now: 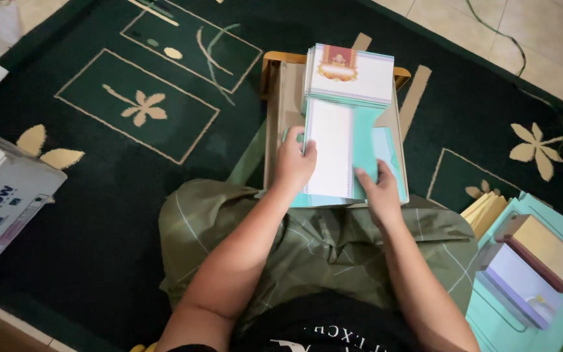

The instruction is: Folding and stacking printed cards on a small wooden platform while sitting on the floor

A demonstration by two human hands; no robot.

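Observation:
A white card with a patterned border (329,148) lies on teal folders (367,130) on a small wooden lap table (275,111). My left hand (294,163) grips the card's left edge, fingers curled over it. My right hand (379,189) presses flat on the teal paper at the card's lower right corner. Behind them sits a stack of white cards with a red and gold emblem (350,75).
A dark green carpet with beige flower patterns (138,107) covers the floor. A white cardboard box (1,195) stands at the left. Teal folders, a tan book (546,251) and a lavender book (519,283) lie at the right. My knees are under an olive cloth (307,241).

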